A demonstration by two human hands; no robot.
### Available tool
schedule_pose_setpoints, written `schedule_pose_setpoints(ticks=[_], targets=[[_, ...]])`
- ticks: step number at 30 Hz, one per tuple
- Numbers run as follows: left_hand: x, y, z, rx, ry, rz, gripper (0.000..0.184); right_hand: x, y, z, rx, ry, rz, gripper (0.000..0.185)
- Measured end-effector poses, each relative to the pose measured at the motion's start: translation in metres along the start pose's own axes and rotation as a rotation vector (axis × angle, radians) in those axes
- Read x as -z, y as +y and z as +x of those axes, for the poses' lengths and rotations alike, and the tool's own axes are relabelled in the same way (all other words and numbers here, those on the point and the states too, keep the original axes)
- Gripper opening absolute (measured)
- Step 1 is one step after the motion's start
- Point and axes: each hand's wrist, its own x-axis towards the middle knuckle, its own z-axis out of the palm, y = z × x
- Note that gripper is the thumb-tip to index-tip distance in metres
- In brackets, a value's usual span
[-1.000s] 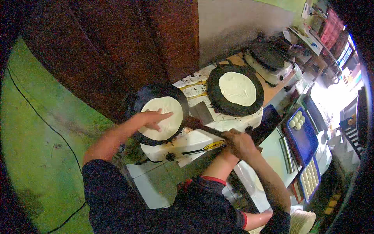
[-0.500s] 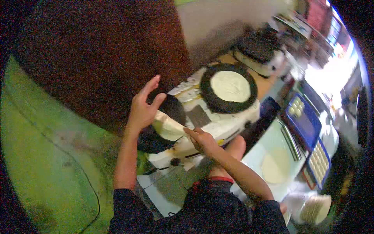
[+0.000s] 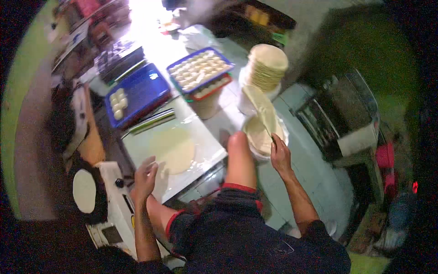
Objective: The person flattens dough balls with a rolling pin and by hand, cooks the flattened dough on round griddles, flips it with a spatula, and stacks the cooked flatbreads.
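White board (image 3: 206, 147) smooth, glossy; on it, a matt dough round (image 3: 177, 153); along its far edge, a shiny metal rod (image 3: 153, 121); beyond it, a glossy blue plastic tray (image 3: 149, 89); left of it, a matt black griddle (image 3: 101, 201).

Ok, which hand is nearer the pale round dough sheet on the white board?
Left: the left hand is near the dough sheet, at its left; the right hand is right of the board.
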Motion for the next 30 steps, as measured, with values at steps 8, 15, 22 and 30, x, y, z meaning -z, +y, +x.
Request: schedule_pose_setpoints(ticks=[8,15,22,30], targets=[[-0.095,0.004,0.067,-0.104,-0.422,0.130,0.036,-0.037,0.129,-0.046,-0.466,-0.095,0.337,0.039],[-0.090,-0.018,0.044,0.105,-0.441,0.184,0.033,-0.091,0.208,-0.050,-0.549,-0.187,0.352,0.051],[-0.071,-0.042,0.029,0.182,-0.412,0.117,0.033,-0.098,0.222,-0.067,-0.495,-0.108,0.074,0.040],[-0.079,-0.037,0.026,0.076,-0.348,0.219,0.033,-0.114,0.269,-0.082,-0.701,-0.058,0.262,0.024]])
